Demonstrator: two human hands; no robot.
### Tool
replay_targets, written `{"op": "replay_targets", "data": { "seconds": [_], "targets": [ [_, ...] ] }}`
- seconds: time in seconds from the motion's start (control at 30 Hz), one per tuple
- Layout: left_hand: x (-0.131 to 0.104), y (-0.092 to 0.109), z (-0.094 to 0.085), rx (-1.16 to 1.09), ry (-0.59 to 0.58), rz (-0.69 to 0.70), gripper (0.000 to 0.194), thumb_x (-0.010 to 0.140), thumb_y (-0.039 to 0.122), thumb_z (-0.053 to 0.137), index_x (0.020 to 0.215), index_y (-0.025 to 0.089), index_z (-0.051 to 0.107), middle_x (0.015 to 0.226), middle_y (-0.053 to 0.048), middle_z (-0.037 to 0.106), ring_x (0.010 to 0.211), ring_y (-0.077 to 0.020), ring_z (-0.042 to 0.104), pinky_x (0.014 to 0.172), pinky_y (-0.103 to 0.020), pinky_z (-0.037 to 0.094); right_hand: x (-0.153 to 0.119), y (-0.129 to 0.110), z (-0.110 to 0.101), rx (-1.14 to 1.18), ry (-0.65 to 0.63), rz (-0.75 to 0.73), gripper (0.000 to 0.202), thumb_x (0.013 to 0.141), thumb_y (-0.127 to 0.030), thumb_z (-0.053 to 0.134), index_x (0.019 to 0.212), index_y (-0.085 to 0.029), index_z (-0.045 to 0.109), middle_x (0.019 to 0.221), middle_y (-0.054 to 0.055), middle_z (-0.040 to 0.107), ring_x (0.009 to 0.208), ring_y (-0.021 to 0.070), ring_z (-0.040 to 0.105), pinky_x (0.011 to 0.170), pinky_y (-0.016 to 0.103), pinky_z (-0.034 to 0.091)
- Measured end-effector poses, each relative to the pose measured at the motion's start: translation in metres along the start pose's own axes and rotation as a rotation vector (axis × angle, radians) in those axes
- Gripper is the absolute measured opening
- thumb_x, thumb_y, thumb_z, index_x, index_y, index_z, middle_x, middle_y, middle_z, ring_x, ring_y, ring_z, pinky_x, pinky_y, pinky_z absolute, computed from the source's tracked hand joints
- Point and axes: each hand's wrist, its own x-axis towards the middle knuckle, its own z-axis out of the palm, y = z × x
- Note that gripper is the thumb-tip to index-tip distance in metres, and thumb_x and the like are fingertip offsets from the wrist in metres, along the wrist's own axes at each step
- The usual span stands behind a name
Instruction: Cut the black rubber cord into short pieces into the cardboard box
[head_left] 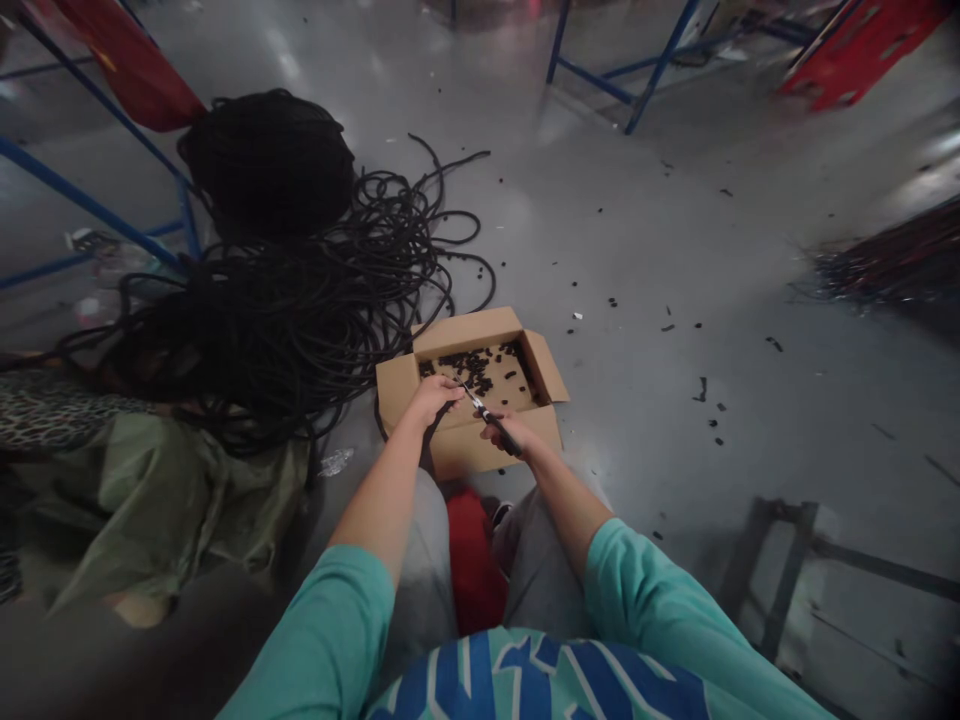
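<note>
My right hand (504, 432) is closed round the black handles of a pair of scissors (496, 421). The blades point up and left, toward the fingers of my left hand (437, 397). My left hand is closed on a black cord (430, 436), part of which hangs down below it; the cord's end between the fingers is too small to make out. Both hands are over an open cardboard box (487, 455) with its flaps folded out. Inside the box lie many short black cut pieces (469, 366).
A large heap of loose black cord (277, 310) and a thick black coil (270, 165) lie to the left. Green cloth (172, 490) is at the lower left. Blue metal frames (630, 95) stand at the back. Black scraps (703, 390) dot the floor on the right, near a dark metal frame (795, 560).
</note>
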Motion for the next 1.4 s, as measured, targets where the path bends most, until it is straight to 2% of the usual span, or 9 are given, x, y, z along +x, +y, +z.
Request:
{"op": "replay_targets", "data": {
  "seconds": [0.2,0.33,0.6,0.73,0.87,1.07,1.27,1.4],
  "targets": [
    [0.003,-0.004,0.001,0.087,0.043,0.122,0.017,0.059,0.012,0.067,0.070,0.011,0.054,0.052,0.003,0.054,0.038,-0.0047,0.044,0.041,-0.019,0.032,0.000,0.000,0.001,0.040,0.035,-0.038,0.053,0.049,-0.010,0.052,0.102,-0.011,0.058,0.032,-0.011,0.037,0.030,0.0050,0.031,0.033,0.017,0.020],
    [0.006,-0.007,-0.001,0.151,0.047,0.178,0.017,0.057,0.009,0.066,0.069,0.012,0.054,0.050,0.005,0.052,0.039,-0.0040,0.042,0.042,-0.018,0.034,-0.001,0.000,0.000,0.035,0.034,-0.053,0.053,0.050,-0.011,0.053,0.102,-0.011,0.058,0.034,-0.011,0.038,0.030,0.0048,0.031,0.033,0.017,0.021],
    [0.008,-0.005,-0.003,0.284,0.095,0.184,0.014,0.055,0.011,0.068,0.062,0.013,0.057,0.046,0.004,0.051,0.040,-0.0054,0.044,0.042,-0.018,0.035,0.001,0.002,-0.003,-0.031,0.010,-0.050,0.050,0.053,-0.012,0.055,0.103,-0.012,0.058,0.036,-0.010,0.039,0.032,0.0047,0.031,0.034,0.018,0.022],
    [0.006,-0.003,-0.002,0.255,0.042,0.114,0.013,0.057,0.009,0.067,0.066,0.011,0.058,0.043,0.005,0.050,0.036,-0.0048,0.041,0.040,-0.018,0.033,-0.002,-0.002,-0.004,0.006,-0.045,-0.029,0.053,0.054,-0.011,0.052,0.106,-0.013,0.055,0.039,-0.009,0.043,0.034,0.0052,0.034,0.034,0.017,0.022],
    [0.005,-0.001,-0.004,0.254,0.009,0.084,0.011,0.059,0.010,0.066,0.068,0.010,0.060,0.042,0.004,0.050,0.036,-0.0057,0.043,0.041,-0.019,0.034,-0.003,-0.004,-0.004,0.017,-0.050,-0.009,0.050,0.053,-0.012,0.052,0.103,-0.013,0.055,0.036,-0.010,0.040,0.032,0.0053,0.033,0.034,0.017,0.021],
    [0.008,-0.001,-0.009,0.277,0.021,0.088,0.014,0.056,0.015,0.070,0.069,0.012,0.064,0.044,0.004,0.052,0.038,-0.0057,0.044,0.042,-0.019,0.035,0.000,-0.001,-0.003,-0.007,0.003,-0.030,0.046,0.052,-0.012,0.054,0.097,-0.013,0.057,0.033,-0.010,0.038,0.030,0.0050,0.030,0.033,0.018,0.021],
    [0.014,-0.008,-0.010,0.332,0.039,0.153,0.015,0.054,0.015,0.070,0.068,0.013,0.067,0.057,0.000,0.059,0.043,-0.0062,0.044,0.045,-0.020,0.037,-0.001,-0.002,-0.002,-0.064,0.038,-0.031,0.042,0.052,-0.010,0.053,0.094,-0.014,0.058,0.035,-0.010,0.038,0.030,0.0047,0.031,0.033,0.018,0.021],
    [0.013,-0.008,-0.008,0.344,0.053,0.167,0.016,0.056,0.016,0.069,0.072,0.012,0.067,0.057,0.000,0.058,0.043,-0.0063,0.043,0.044,-0.020,0.036,-0.002,-0.004,-0.002,-0.038,0.007,-0.022,0.044,0.052,-0.010,0.052,0.096,-0.013,0.057,0.037,-0.010,0.040,0.032,0.0052,0.032,0.034,0.018,0.022]
  ]
}}
